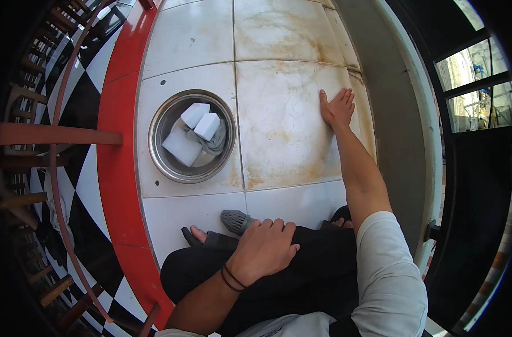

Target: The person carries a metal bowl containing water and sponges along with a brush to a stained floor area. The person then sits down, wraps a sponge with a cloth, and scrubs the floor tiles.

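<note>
My left hand (264,247), with black bands at its wrist, rests over my dark trouser leg with its fingers curled. A grey bristled brush (234,222) sticks out beyond its knuckles, and the hand covers the rest of it. Out to the right, my right hand (339,106) lies flat with spread fingers on a brown-stained white tile (284,118). A round metal bowl (155,151) stands on the tiles at the left. Inside it are white blocks (182,147) and a wet-looking grey cloth (216,144).
A red tiled edge (118,185) borders the floor at the left, above a black-and-white checkered area with wooden furniture. A grey ledge (393,112) and a black-framed opening (444,73) run along the right. My feet show near the front tiles.
</note>
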### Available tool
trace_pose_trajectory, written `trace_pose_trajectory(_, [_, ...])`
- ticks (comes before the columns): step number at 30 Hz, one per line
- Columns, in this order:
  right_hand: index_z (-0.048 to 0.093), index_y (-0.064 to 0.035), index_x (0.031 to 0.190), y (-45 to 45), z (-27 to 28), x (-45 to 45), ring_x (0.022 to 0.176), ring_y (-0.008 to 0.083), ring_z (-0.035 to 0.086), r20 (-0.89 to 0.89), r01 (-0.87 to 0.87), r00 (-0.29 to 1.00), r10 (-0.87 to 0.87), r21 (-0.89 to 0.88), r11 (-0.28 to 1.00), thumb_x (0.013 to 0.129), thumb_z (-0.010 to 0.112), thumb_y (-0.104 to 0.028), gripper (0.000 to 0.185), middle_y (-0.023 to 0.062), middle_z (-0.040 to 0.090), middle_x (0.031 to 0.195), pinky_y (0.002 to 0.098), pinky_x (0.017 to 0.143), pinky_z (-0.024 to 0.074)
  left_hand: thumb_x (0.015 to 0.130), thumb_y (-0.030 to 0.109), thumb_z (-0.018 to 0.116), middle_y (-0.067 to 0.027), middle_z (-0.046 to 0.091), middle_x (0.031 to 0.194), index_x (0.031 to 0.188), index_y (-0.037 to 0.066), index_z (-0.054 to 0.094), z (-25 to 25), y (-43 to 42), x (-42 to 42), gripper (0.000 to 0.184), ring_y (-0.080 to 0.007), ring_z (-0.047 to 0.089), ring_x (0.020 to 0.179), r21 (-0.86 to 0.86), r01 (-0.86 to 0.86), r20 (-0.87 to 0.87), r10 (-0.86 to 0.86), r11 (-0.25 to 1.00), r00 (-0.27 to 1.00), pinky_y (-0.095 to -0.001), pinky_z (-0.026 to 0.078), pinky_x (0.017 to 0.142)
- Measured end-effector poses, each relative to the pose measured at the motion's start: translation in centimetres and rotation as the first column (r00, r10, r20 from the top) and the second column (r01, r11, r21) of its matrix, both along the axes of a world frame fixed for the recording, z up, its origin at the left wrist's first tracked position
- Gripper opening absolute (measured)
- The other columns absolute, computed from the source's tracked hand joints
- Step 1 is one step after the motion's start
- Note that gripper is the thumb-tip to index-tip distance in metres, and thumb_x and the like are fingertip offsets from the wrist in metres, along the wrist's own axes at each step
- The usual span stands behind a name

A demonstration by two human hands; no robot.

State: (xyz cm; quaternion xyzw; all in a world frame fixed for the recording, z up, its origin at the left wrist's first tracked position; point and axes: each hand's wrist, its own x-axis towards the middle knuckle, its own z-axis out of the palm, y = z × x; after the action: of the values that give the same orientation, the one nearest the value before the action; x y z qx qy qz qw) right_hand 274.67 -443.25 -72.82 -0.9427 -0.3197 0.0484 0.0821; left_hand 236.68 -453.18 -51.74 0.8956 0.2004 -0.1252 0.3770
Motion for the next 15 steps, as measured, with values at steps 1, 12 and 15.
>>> trace_pose_trajectory(1, [0.012, 0.0067, 0.153, 1.3, -0.2, 2.0, 0.152, 0.0333, 0.004, 0.015, -0.040, 0.999, 0.040, 0.004, 0.999, 0.093, 0.038, -0.068, 0.099, 0.0232, 0.009, 0.162, 0.0453, 0.122, 0.0074, 0.091, 0.034, 0.063, -0.0147, 0.065, 0.096, 0.114, 0.001, 0.060, -0.2, 0.1, 0.2, 0.040, -0.0311, 0.063, 0.091, -0.024, 0.009, 0.004, -0.009, 1.000, 1.000, -0.0428, 0.048, 0.083])
trace_pose_trajectory(12, [0.025, -0.0118, 0.155, 15.4, -1.0, -14.5, 0.151, 0.0292, 0.013, 0.072, -0.733, 0.678, 0.731, 0.131, 0.667, 0.100, 0.029, -0.055, 0.070, 0.0141, 0.019, 0.163, 0.0455, 0.122, 0.0129, 0.091, 0.037, 0.063, -0.0155, 0.066, 0.100, 0.125, 0.000, 0.057, -1.9, -0.6, 1.2, 0.050, -0.0299, 0.064, 0.093, -0.072, -0.003, -0.012, 0.002, 0.997, 1.000, -0.0421, 0.048, 0.083])
trace_pose_trajectory(15, [0.024, -0.0131, 0.156, 16.4, -0.9, -16.3, 0.151, 0.0273, 0.014, 0.078, -0.718, 0.696, 0.714, 0.123, 0.686, 0.099, 0.030, -0.057, 0.071, 0.0112, 0.018, 0.163, 0.0449, 0.122, 0.0129, 0.091, 0.037, 0.063, -0.0155, 0.065, 0.100, 0.125, 0.000, 0.057, -2.3, -0.4, 0.3, 0.050, -0.0297, 0.064, 0.093, -0.023, -0.046, -0.077, 0.044, 0.999, 0.996, -0.0416, 0.048, 0.082])
